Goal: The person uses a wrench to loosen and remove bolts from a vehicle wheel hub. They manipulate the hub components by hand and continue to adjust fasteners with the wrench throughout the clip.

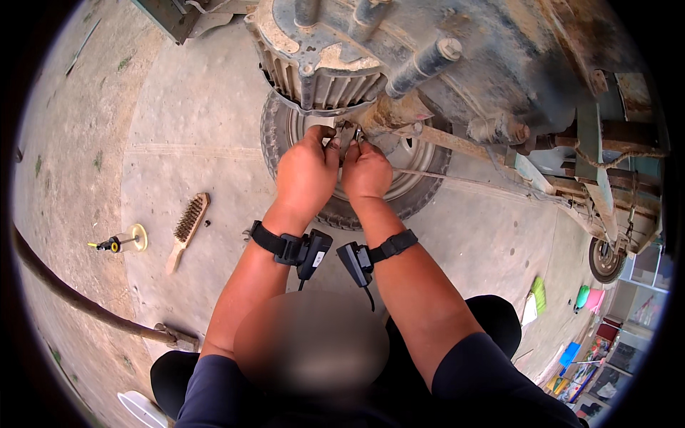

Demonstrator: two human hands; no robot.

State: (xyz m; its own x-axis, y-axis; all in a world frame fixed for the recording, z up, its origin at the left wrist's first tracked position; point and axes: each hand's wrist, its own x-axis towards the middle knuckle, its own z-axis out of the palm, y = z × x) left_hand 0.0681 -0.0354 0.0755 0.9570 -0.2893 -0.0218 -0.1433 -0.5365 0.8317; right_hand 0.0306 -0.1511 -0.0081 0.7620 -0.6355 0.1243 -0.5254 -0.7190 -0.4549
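Note:
Side by side, my two hands work at the middle of a wheel with a black tyre and grey rim, just below a dusty ribbed metal housing. My left hand is closed, its thumb and forefinger beside a small dark metal part; what it grips is partly hidden. The fingers of my right hand are pinched on a small shiny metal piece too small to name. Behind the fingers lies a rusty, dirt-covered part of the vehicle.
A wire brush with a wooden handle lies on the concrete to the left. Beside it stands a clear spray bottle with a black and yellow head. A curved pole crosses the lower left. Vehicle frame bars project at right.

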